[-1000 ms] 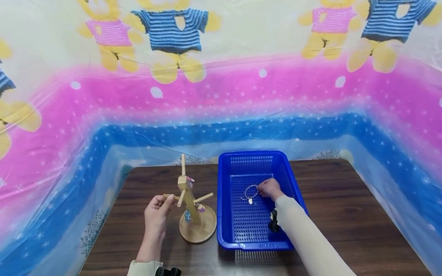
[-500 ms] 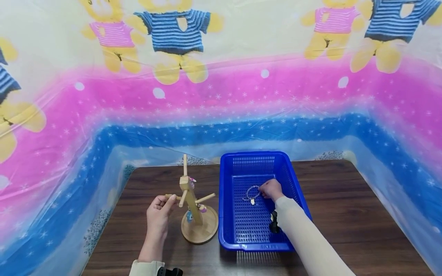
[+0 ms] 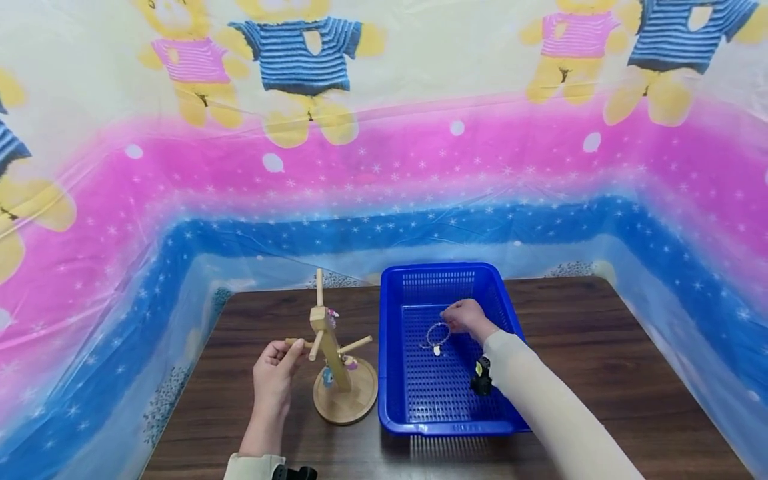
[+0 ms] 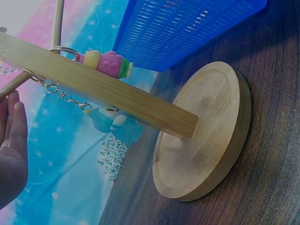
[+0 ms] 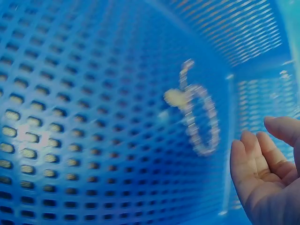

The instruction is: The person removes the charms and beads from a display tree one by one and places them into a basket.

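Note:
My left hand (image 3: 276,373) pinches a side peg of a wooden peg stand (image 3: 335,360), with thumb and fingers around its end. From the stand's pegs hang small figure keychains: a blue one (image 4: 111,121) on a chain, a pink and green one (image 4: 108,63), and another pink one near the top (image 3: 332,315). My right hand (image 3: 469,316) is inside the blue plastic basket (image 3: 444,429), close above a beaded bracelet (image 5: 190,123) with a pale charm (image 5: 175,98). In the right wrist view its fingers are parted from the thumb, and the bracelet lies apart from them, slightly blurred.
Stand and basket are side by side on a dark wood table (image 3: 600,360), the stand's round base (image 4: 220,140) near the basket's left wall. A printed cloth (image 3: 384,153) with bears rises behind and along both sides.
My right hand has shifted slightly left and up, its fingertips now beyond the bracelet's upper edge. The bracelet stays in the same place in the basket. My left hand keeps its hold on the peg.

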{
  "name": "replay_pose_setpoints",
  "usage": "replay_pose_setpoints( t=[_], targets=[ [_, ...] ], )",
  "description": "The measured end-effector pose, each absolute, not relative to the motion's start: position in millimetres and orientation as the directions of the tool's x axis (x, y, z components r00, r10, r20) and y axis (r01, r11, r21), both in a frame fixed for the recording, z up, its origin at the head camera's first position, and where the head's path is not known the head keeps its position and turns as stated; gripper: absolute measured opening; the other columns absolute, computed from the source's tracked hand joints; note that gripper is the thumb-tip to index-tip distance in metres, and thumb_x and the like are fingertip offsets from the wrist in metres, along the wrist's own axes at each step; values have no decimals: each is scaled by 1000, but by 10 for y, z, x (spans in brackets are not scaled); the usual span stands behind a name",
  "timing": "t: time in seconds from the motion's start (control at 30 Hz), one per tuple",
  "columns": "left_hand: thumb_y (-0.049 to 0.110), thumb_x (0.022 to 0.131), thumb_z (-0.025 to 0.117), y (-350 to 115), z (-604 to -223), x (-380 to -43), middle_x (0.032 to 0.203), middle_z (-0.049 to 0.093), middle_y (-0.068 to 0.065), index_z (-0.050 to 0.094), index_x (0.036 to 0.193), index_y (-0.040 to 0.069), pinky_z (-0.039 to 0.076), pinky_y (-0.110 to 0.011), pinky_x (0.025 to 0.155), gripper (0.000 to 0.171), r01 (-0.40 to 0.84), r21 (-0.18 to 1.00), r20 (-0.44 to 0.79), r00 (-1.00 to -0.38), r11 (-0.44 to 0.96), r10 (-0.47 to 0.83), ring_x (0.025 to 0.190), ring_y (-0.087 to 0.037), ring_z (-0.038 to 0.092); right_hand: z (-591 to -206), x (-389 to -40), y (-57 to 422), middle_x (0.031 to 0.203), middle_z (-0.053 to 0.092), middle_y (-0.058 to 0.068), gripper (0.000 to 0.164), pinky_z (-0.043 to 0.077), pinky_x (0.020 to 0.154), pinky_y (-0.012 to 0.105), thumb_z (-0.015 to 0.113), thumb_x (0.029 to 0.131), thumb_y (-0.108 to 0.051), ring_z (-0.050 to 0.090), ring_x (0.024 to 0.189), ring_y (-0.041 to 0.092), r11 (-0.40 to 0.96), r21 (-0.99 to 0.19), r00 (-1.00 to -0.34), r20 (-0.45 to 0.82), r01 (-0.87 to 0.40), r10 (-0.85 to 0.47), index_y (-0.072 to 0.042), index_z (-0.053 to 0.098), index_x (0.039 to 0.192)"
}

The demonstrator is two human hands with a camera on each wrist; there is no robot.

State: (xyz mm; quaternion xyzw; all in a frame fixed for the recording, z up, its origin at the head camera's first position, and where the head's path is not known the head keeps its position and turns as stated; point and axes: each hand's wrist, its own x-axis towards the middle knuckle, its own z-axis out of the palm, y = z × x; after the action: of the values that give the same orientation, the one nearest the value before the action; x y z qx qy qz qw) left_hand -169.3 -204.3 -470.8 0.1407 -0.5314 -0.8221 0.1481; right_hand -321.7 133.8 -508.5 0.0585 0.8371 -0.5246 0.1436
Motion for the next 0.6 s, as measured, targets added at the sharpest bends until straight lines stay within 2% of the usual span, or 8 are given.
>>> replay_pose_setpoints(
  t=[0.13,0.2,0.27,0.37,0.6],
  targets=[
    [-9,97,61,-2037,-4711,-1690,74,72,8,55,75,12,62,-14,70,30,95,917,-73,-915,-388,-397,70,-3,72,-4945,-3184,1292,117,72,24,27,64,93,43,61,100,-10,68,82,15,432,-876,-948,-293,213,-126,8,69,118],
    [-10,96,60,-2036,-4713,-1689,74,72,8,55,75,11,62,-14,70,31,97,917,-71,-914,-386,-399,69,-3,72,-4890,-3150,1250,125,69,26,29,63,96,45,60,101,-12,70,89,20,438,-878,-944,-289,195,-158,7,68,122],
    [-10,96,60,-2035,-4713,-1689,75,72,8,55,75,11,62,-14,69,31,100,918,-67,-914,-384,-399,69,-2,72,-4828,-3101,1199,127,68,26,29,62,98,46,60,102,-13,72,96,28,440,-881,-940,-283,176,-191,6,67,123],
    [-11,96,59,-2035,-4714,-1693,75,72,8,55,74,11,63,-15,69,32,108,917,-60,-915,-384,-399,69,-2,72,-4715,-3006,1123,126,68,25,28,63,97,45,61,103,-15,72,102,31,440,-887,-931,-269,139,-247,4,68,122],
    [-12,96,59,-2039,-4723,-1704,74,72,8,55,74,11,63,-15,69,32,119,910,-52,-917,-396,-396,68,-3,72,-4503,-2735,944,117,71,22,26,66,86,36,64,101,-15,71,90,17,389,-918,-896,-231,72,-379,3,69,120]
  ],
)
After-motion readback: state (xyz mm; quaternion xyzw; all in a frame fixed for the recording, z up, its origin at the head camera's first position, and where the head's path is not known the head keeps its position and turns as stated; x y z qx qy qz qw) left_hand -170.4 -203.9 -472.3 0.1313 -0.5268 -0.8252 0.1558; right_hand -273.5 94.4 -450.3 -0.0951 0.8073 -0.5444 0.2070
